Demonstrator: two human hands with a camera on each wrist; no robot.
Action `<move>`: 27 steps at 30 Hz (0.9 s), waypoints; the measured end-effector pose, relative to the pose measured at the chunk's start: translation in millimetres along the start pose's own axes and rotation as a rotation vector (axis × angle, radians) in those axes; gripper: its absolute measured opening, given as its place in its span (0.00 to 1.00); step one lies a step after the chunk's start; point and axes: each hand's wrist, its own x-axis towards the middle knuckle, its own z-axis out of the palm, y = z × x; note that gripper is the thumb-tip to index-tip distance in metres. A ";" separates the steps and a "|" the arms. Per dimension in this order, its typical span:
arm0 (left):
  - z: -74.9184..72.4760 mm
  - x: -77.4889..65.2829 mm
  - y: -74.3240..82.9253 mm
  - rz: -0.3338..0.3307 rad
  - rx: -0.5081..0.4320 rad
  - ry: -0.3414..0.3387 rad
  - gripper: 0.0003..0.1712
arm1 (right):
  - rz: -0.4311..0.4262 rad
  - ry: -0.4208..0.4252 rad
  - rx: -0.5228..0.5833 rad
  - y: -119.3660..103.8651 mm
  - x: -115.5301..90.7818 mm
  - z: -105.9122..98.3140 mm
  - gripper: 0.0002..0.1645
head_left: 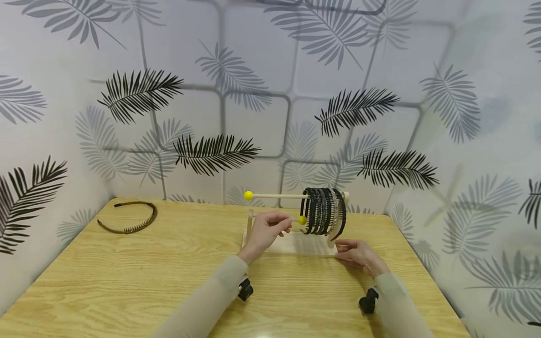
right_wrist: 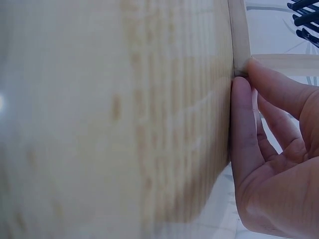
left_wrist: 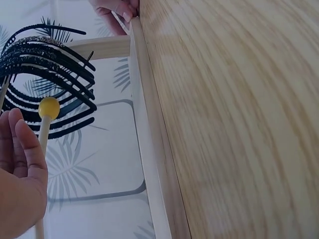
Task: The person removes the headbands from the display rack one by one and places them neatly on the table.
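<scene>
A wooden headband stand [head_left: 291, 243] has two rods tipped with yellow balls. Several dark headbands [head_left: 323, 211] hang from its upper rod, toward the right, one with a paler sparkling band. My left hand [head_left: 266, 231] is at the lower rod, its loosely bent fingers just left of the lower yellow ball [left_wrist: 49, 108]. The left wrist view shows that rod passing behind the hand, with no headband seen in the fingers. At the base's right end, my right hand [head_left: 359, 255] pinches the corner between thumb [right_wrist: 279, 84] and finger.
A single brown toothed headband [head_left: 148, 223] lies at the table's far left. The upper rod's yellow ball [head_left: 248, 195] sticks out to the left. Behind the wooden table [head_left: 169, 272] hangs a pale leaf-patterned backdrop [head_left: 253, 70].
</scene>
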 end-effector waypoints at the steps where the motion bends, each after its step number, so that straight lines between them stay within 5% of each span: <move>1: 1.5 -1.3 2.9 0.002 -0.008 -0.005 0.12 | -0.003 0.000 0.000 0.0 -0.1 0.2 0.35; 9: 12.2 -1.7 3.4 0.020 -0.021 -0.024 0.15 | -0.021 0.004 -0.011 1.2 -0.7 1.2 0.34; 16: 23.6 13.9 -23.4 0.006 -0.016 -0.024 0.16 | -0.010 0.012 -0.009 -0.5 -1.0 0.5 0.34; 27: 40.6 18.0 -20.3 -0.001 -0.071 0.037 0.15 | -0.005 0.006 0.013 1.4 0.6 1.4 0.35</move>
